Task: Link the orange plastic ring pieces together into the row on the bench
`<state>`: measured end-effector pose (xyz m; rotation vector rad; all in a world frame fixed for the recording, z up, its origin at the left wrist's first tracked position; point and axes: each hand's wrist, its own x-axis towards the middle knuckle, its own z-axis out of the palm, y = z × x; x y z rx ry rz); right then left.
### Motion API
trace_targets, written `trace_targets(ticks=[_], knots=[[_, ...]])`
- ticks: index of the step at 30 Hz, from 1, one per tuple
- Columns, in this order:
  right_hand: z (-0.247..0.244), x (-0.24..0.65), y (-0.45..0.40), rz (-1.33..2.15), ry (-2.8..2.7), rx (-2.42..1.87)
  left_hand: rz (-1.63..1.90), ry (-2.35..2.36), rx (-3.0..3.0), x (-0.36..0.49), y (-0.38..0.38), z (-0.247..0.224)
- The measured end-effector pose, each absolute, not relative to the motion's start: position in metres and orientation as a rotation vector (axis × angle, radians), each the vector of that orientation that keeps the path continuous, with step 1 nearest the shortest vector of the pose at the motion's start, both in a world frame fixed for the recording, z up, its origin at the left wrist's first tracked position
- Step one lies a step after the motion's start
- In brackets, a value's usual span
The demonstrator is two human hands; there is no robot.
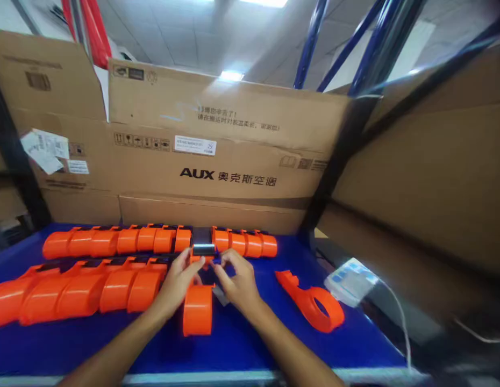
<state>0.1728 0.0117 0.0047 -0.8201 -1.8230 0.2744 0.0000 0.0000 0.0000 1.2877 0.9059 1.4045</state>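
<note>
We pinch the orange holder (198,309) at its top end, left hand (178,283) and right hand (238,285) with fingers closed on it. It looks light, stiff and smooth, so we judge its edges the surest hold.

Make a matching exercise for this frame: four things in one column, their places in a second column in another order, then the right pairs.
Things:
1. orange part between the hands
2. loose orange handle piece
3. white device with a cable
4. AUX cardboard box

Places:
A. behind the table, at the back
B. on the blue table, right of both hands
C. at the table's right edge
D. at the fingertips of the left hand and right hand

Pairs: 1-D, 2-B, 3-C, 4-A
</note>
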Motion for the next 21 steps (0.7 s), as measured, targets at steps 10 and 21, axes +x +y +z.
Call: trace_targets(ticks=[10, 21], knots=[[0.012, 0.178, 0.012, 0.343, -1.899, -0.818, 1.386, 0.872, 1.323, 0.001, 0.000, 0.003], [0.016, 0.179, 0.009, 0.317, -1.956, -0.828, 1.393, 0.872, 1.325, 0.002, -0.002, 0.002]])
